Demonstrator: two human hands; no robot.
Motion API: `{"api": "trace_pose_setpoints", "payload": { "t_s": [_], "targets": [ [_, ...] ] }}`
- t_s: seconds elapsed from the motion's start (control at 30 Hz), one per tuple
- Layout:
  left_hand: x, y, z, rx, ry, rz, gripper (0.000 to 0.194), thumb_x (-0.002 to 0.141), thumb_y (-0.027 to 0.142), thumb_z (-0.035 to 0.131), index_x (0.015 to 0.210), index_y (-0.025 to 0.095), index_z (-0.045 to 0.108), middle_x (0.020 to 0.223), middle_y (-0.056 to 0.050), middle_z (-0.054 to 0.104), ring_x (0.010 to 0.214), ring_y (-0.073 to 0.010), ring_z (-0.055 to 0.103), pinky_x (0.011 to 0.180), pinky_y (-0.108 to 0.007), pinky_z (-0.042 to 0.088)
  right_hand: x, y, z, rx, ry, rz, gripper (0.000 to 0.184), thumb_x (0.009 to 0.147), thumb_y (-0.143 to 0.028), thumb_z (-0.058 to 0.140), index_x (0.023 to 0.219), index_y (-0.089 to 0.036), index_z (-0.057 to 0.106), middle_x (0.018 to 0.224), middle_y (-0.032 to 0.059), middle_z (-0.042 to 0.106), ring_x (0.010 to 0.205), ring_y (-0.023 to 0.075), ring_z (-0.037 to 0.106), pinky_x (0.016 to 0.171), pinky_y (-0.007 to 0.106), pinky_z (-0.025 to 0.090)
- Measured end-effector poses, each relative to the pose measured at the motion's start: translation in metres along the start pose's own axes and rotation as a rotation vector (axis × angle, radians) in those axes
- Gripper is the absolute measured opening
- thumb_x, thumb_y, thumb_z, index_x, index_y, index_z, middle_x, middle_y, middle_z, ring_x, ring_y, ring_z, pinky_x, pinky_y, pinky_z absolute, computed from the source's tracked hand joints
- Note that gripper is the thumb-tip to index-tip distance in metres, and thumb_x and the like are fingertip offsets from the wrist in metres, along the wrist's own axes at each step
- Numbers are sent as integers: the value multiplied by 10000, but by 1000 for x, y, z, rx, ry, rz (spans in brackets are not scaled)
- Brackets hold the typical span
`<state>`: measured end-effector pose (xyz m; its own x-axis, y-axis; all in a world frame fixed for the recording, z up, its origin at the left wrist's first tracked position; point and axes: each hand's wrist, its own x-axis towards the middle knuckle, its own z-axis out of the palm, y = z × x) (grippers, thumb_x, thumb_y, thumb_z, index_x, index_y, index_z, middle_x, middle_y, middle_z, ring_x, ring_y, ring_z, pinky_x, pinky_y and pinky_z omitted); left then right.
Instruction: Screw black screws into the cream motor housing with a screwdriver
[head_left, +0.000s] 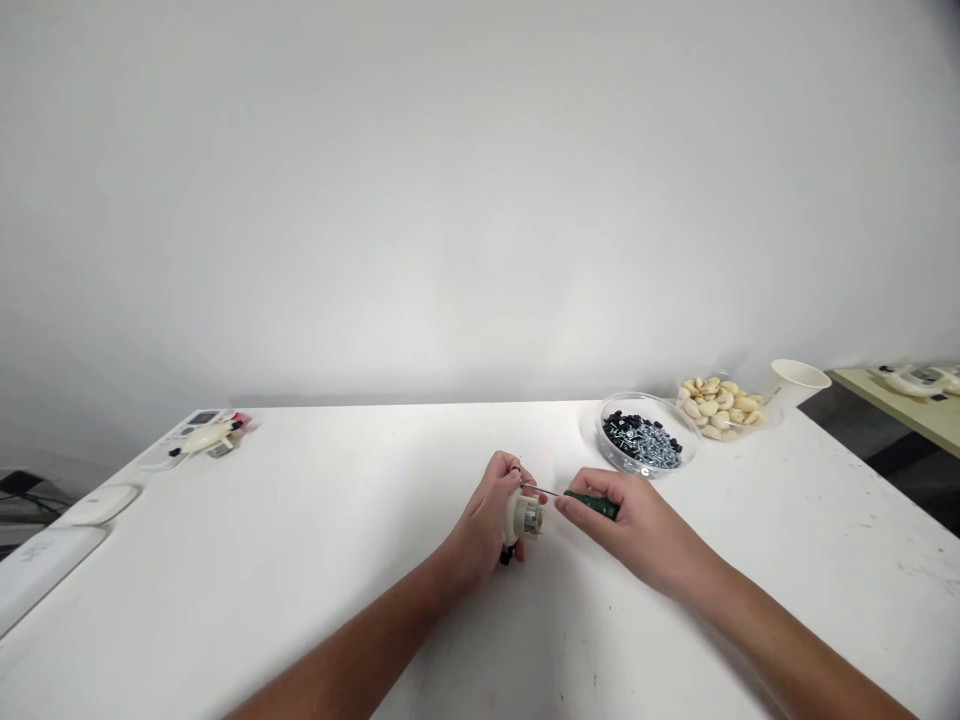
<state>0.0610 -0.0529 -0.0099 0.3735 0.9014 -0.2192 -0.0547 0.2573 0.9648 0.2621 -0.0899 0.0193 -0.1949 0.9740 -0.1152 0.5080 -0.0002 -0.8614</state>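
My left hand (486, 515) is closed around a small cream plastic part with a silver motor (523, 516), held just above the white table (300, 560). My right hand (637, 525) grips a green-handled screwdriver (592, 503). Its thin shaft points left, and the tip meets the top of the motor part. Both hands are near the table's middle, a little toward me.
A clear bowl of black parts and silver screws (646, 441) stands behind my right hand. Beside it are a clear bowl of cream plastic pieces (720, 404) and a paper cup (798, 379). Small devices (210, 434) lie at the far left corner.
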Motion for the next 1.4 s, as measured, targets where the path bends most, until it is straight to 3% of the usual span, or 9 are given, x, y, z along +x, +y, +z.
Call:
{"api": "trace_pose_setpoints", "payload": {
  "t_s": [0.13,0.37,0.57,0.73,0.97,1.13,1.23,1.4],
  "targets": [
    [-1,3,2,-8,24,-10,214,997,447,406,990,234,422,877,-26,627,508,-115,525,336,-174,400,-8,-4,2,-150,96,-111,114,969,-316,627,936,-252,539,664,-69,530,579,131,450,525,254,305],
    [-2,7,2,-41,20,-36,169,990,403,396,1022,241,432,870,-27,629,508,-123,524,342,-184,398,-9,4,-1,-372,221,-421,50,1007,-265,585,1005,-259,634,821,-35,693,650,135,592,550,255,363],
    [-7,9,2,-20,-1,14,299,1017,517,385,982,231,466,888,-35,627,518,-122,531,358,-194,411,-6,5,-4,-339,224,-398,21,973,-249,628,954,-255,636,784,-50,685,629,128,588,541,248,379],
    [-6,10,3,-31,1,-26,225,992,451,423,986,230,461,894,-40,637,469,-110,511,340,-193,374,-4,4,-6,-286,181,-345,45,974,-263,631,930,-255,635,778,-43,680,637,137,597,550,247,405],
    [-1,6,3,-7,34,-40,217,985,433,390,982,225,453,889,-39,629,493,-119,521,342,-201,405,-4,8,-8,-319,191,-447,54,1007,-257,621,1008,-244,673,818,-25,706,670,135,628,575,248,421],
    [-3,4,1,4,-15,-17,241,1011,451,380,986,222,450,919,-42,632,529,-121,540,358,-199,417,-7,8,-9,-385,202,-519,107,1040,-288,594,1086,-242,678,853,-23,726,649,121,617,557,252,388],
    [-2,-1,0,5,-29,-11,265,1020,472,377,988,221,456,917,-36,627,518,-115,530,358,-199,413,-10,4,-6,-420,195,-467,135,1043,-330,584,1016,-237,677,734,-41,671,576,120,539,542,269,341],
    [-1,-6,-2,7,-31,14,279,1023,492,380,990,226,457,925,-26,619,517,-115,530,363,-209,428,-12,-7,-2,-251,107,-175,281,1024,-441,591,849,-223,618,624,-55,554,530,117,425,514,264,293]
  ]
}}
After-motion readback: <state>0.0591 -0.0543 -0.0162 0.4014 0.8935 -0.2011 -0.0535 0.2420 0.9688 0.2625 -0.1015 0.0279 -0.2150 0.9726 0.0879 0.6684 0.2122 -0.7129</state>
